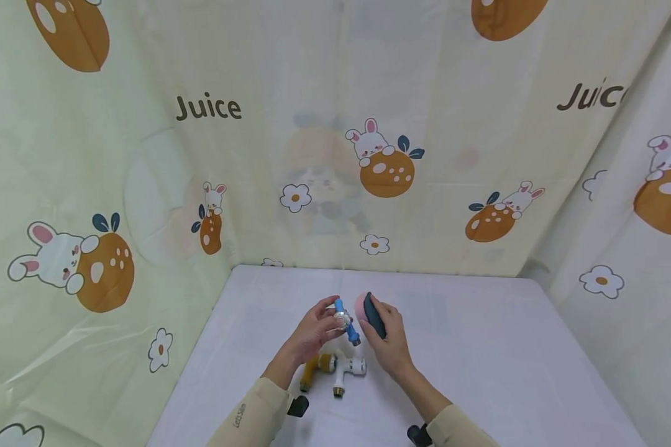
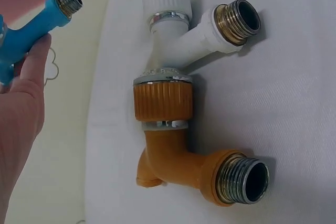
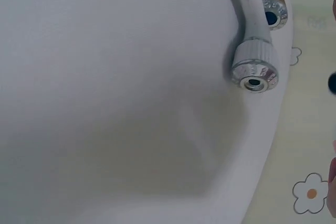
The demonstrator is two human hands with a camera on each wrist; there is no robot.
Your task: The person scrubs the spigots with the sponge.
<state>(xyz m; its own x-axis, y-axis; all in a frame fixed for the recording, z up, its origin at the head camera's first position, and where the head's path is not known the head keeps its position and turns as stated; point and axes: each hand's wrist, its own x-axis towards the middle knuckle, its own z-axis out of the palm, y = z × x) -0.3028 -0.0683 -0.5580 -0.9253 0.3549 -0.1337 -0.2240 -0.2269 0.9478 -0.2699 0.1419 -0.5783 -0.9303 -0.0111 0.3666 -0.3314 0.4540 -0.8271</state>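
Observation:
My left hand (image 1: pixel 310 330) grips a blue plastic tap (image 1: pixel 353 333) with a clear round knob, its threaded metal end pointing down to the right. Opposite it, my right hand (image 1: pixel 392 343) holds an oval pad (image 1: pixel 374 316), pink on one face and dark teal on the back. The pink face is turned toward the tap, a small gap apart. Below the hands, a white tap (image 1: pixel 341 372) and a mustard-orange tap (image 1: pixel 310 372) lie side by side on the table. In the left wrist view, the orange tap's ribbed collar (image 2: pixel 164 100) overlaps the white tap (image 2: pixel 176 51).
A white-covered table (image 1: pixel 481 360) spreads around the hands. Behind it hangs a pale curtain (image 1: pixel 291 143) printed with rabbits, oranges and flowers, with further curtain panels at both sides. A dark strap piece (image 1: pixel 299 406) shows at the left wrist.

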